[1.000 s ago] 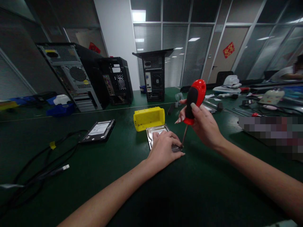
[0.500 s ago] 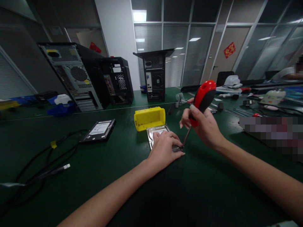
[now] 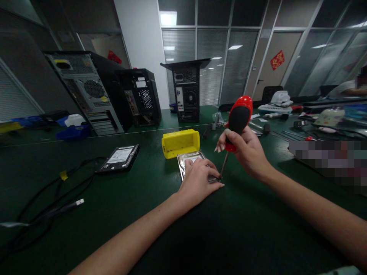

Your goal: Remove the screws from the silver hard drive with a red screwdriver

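My left hand point(image 3: 199, 177) lies over a silver hard drive point(image 3: 182, 162) on the green table, its fingers and thumb gripping the drive and covering much of it. In my right hand point(image 3: 248, 151) is a red and black screwdriver point(image 3: 239, 114), held by its handle. The shaft slants down to the drive's right corner, with its tip close to my left fingertips. Directly behind the drive sits a yellow bin point(image 3: 180, 144). A second hard drive point(image 3: 119, 157), black with a white label, lies to the left.
Black cables point(image 3: 57, 193) lie at the left. Computer cases point(image 3: 187, 91) stand at the back, one large case point(image 3: 94, 91) at back left. Loose tools and parts point(image 3: 301, 124) cover the right side, where a person point(image 3: 346, 88) sits farther off.
The screwdriver handle has shifted slightly left and turned, showing more of its black side. My right hand has moved a little left with it. My left hand stays on the drive.
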The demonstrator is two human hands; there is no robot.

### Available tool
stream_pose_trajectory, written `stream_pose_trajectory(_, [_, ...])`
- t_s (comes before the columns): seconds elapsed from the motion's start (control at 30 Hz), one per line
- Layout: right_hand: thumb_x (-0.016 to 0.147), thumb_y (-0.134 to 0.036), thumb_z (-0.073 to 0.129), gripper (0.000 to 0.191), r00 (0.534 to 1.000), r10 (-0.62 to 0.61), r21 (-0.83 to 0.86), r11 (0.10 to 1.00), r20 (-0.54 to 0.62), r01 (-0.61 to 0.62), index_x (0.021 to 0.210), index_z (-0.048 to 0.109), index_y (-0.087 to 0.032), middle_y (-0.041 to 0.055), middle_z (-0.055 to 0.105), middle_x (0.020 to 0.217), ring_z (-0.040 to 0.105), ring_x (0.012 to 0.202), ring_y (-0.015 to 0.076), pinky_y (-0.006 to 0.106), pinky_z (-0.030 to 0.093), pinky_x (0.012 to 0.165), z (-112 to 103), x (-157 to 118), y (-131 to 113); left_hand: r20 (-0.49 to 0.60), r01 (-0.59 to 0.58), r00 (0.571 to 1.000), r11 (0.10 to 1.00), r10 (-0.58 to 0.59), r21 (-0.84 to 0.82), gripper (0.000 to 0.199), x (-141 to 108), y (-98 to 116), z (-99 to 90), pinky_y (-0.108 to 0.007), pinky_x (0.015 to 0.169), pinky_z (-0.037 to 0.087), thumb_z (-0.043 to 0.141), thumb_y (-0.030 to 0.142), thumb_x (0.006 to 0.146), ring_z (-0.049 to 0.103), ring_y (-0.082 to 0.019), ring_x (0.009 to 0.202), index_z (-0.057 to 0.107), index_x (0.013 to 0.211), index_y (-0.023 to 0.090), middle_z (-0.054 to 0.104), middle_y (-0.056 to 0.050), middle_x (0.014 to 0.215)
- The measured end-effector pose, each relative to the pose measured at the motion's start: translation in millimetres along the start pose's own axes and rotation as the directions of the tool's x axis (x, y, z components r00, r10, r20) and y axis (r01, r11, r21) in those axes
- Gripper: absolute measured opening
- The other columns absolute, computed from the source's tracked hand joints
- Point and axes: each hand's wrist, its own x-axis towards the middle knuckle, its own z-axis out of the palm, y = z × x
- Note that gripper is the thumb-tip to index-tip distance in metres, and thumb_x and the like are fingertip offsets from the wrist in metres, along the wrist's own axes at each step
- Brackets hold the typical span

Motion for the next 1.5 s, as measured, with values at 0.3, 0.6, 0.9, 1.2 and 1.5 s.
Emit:
stream_pose_trajectory(0.3, [0.078, -0.034, 0.066, 0.027, 0.999, -0.013, -0.013, 1.0, -0.031, 0.012, 0.093, 0.046, -0.023, -0.0061, 0.055, 0.062, 0.053, 0.056, 0.0104, 0.027, 0.047, 0.056, 2.1, 1.0, 0.1, -0.005, -0.026, 1.0, 0.999, 0.026, 0.018, 0.017, -0.4, -2.2, 1.5, -0.042, 0.081, 0.027, 0.073, 0.037, 0.072, 0.052, -0.024, 0.1, 0.071, 0.084, 0.026, 0.065, 0.001, 0.101])
stream_pose_trajectory(0.6, [0.085, -0.034, 0.056, 0.02, 0.999, -0.017, -0.027, 1.0, -0.03, 0.016, 0.093, 0.041, -0.024, -0.0054, 0.056, 0.061, 0.053, 0.057, 0.0125, 0.029, 0.048, 0.059, 2.4, 0.4, -2.0, 0.002, -0.015, 1.0, 1.0, 0.015, 0.02, 0.017, -1.1, -2.0, 1.0, -0.041, 0.083, 0.027, 0.074, 0.036, 0.071, 0.052, -0.025, 0.102, 0.071, 0.085, 0.026, 0.064, 0.0, 0.102])
stream_pose_trajectory(0.9, [0.086, -0.039, 0.053, 0.018, 0.999, 0.032, 0.005, 0.999, -0.035, -0.031, 0.097, 0.051, -0.026, -0.0005, 0.056, 0.075, 0.056, 0.063, 0.0138, 0.031, 0.049, 0.062, 1.0, -1.2, -2.8, 0.008, -0.009, 1.0, 1.0, 0.009, 0.012, 0.016, -0.6, -0.8, 0.5, -0.04, 0.084, 0.027, 0.074, 0.036, 0.071, 0.052, -0.024, 0.1, 0.071, 0.084, 0.026, 0.064, 0.001, 0.1])
stream_pose_trajectory(1.2, [0.085, -0.03, 0.055, 0.026, 0.996, 0.067, 0.152, 0.986, 0.054, -0.075, 0.11, 0.05, -0.024, -0.0026, 0.048, 0.072, 0.051, 0.062, 0.0106, 0.027, 0.047, 0.059, 5.4, -2.9, -8.8, -0.005, -0.023, 1.0, 0.999, 0.023, 0.028, 0.017, -0.6, -1.0, 0.6, -0.04, 0.082, 0.026, 0.074, 0.037, 0.071, 0.052, -0.024, 0.1, 0.071, 0.083, 0.026, 0.065, 0.001, 0.1])
stream_pose_trajectory(1.5, [0.08, -0.028, 0.063, 0.028, 0.999, 0.049, 0.086, 0.995, 0.018, -0.051, 0.092, 0.038, -0.027, -0.0071, 0.046, 0.067, 0.048, 0.054, 0.0092, 0.028, 0.046, 0.056, 7.3, -2.8, -7.2, 0.029, -0.01, 1.0, 0.999, 0.009, 0.038, 0.017, -0.6, -0.7, -2.2, -0.04, 0.082, 0.027, 0.072, 0.037, 0.073, 0.052, -0.025, 0.102, 0.071, 0.085, 0.027, 0.064, 0.0, 0.103])
